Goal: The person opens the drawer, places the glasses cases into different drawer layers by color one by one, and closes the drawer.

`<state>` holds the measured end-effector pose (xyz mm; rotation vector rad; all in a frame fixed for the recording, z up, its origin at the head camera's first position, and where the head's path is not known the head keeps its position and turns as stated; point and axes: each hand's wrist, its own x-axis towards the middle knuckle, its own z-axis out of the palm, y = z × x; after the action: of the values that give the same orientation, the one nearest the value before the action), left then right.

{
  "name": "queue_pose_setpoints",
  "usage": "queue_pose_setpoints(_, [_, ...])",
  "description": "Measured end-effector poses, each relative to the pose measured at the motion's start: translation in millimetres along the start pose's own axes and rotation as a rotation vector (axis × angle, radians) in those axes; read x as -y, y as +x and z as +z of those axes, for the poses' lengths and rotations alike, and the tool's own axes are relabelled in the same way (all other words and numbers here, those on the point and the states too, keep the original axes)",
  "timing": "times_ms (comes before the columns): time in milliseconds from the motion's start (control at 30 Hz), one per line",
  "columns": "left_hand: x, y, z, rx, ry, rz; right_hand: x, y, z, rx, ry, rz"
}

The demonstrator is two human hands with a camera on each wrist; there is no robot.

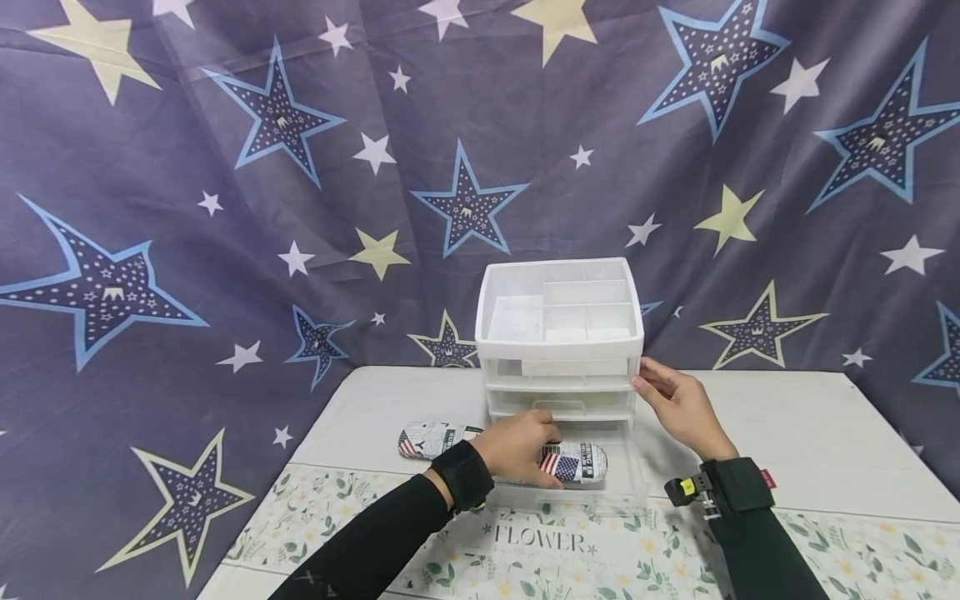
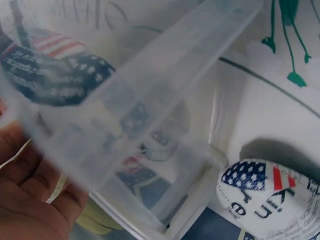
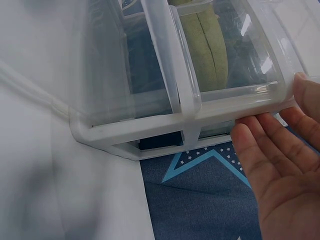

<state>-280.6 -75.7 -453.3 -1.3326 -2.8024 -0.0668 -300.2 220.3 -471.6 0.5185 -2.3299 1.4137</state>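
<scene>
A white desktop drawer unit (image 1: 561, 342) stands at the table's middle, its clear bottom drawer (image 1: 626, 483) pulled out. My left hand (image 1: 517, 447) reaches over that drawer and grips a glasses case (image 1: 577, 462) printed with newspaper text and a flag, thumb on the near side and fingers on the far side. Through the drawer's clear wall, the left wrist view shows the case, partly blurred. Left of the drawer lies a second case (image 1: 435, 439) in a similar print. My right hand (image 3: 285, 165) holds the unit's right front edge, its thumb against the frame and its fingertips partly hidden.
Divided compartments (image 1: 585, 308) form the top of the unit. A green item (image 3: 205, 47) shows through clear plastic in the right wrist view. The white table (image 1: 757, 433) carries a floral cloth strip (image 1: 555, 575) in front. Behind hangs a star-patterned curtain (image 1: 322, 225).
</scene>
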Motion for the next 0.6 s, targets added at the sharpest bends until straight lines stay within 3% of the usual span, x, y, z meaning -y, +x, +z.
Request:
queue_pose_setpoints(200, [4.2,5.1,8.6,0.008,-0.055,-0.023,0,0,-1,0.0,0.003,-0.002])
queue_pose_setpoints(400, [5.7,9.2,13.7,0.018,-0.032,-0.009,-1,0,-1,-0.004,-0.004,-0.003])
queue_pose_setpoints(600, [4.7,11.0,15.3,0.063,-0.042,-0.044,-3,1,0,-0.003,0.002,-0.002])
